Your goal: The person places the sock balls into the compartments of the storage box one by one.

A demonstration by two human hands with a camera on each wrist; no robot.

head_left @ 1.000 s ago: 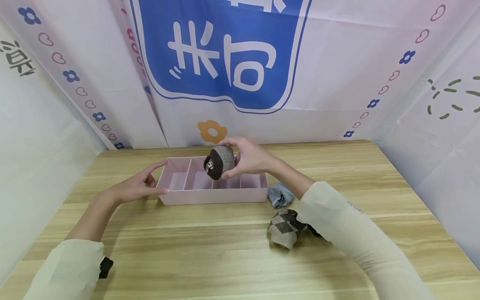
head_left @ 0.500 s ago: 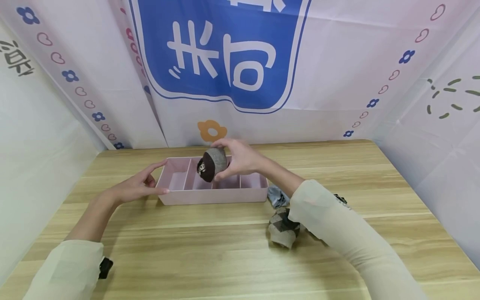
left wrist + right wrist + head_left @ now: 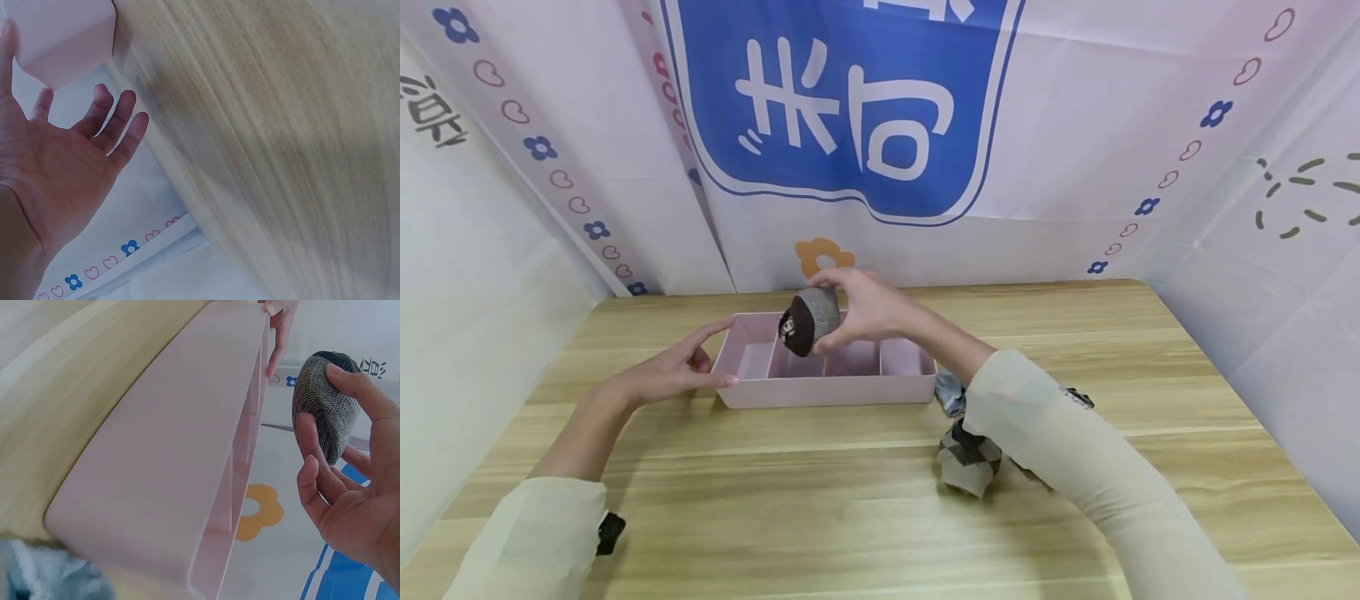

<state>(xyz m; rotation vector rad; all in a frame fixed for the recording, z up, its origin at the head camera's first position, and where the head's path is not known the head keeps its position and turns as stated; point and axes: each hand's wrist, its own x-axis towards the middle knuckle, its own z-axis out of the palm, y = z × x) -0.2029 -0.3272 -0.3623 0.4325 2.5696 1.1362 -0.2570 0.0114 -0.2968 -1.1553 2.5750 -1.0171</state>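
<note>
My right hand (image 3: 867,308) grips a balled-up sock (image 3: 805,321), grey with a dark brown part, above the second compartment from the left of a pink divided box (image 3: 827,393). In the right wrist view, the thumb and fingers pinch the sock's grey knit (image 3: 322,403), apart from the box. My left hand (image 3: 662,371) holds the box's left end between thumb and forefinger. The left wrist view shows that hand's other fingers (image 3: 119,119) spread loosely beside the box end (image 3: 65,37). The right hand partly hides the box's back rim.
A light blue sock (image 3: 951,393) lies against the box's right end. Nearer is an argyle sock (image 3: 967,462), with a dark item partly hidden under the right sleeve (image 3: 1037,425). All rest on a wooden table (image 3: 820,517). A printed cloth (image 3: 1045,150) hangs behind it.
My right hand has carried the balled-up sock leftward over the box, from about its middle to the second compartment from the left. The left hand and box have stayed put.
</note>
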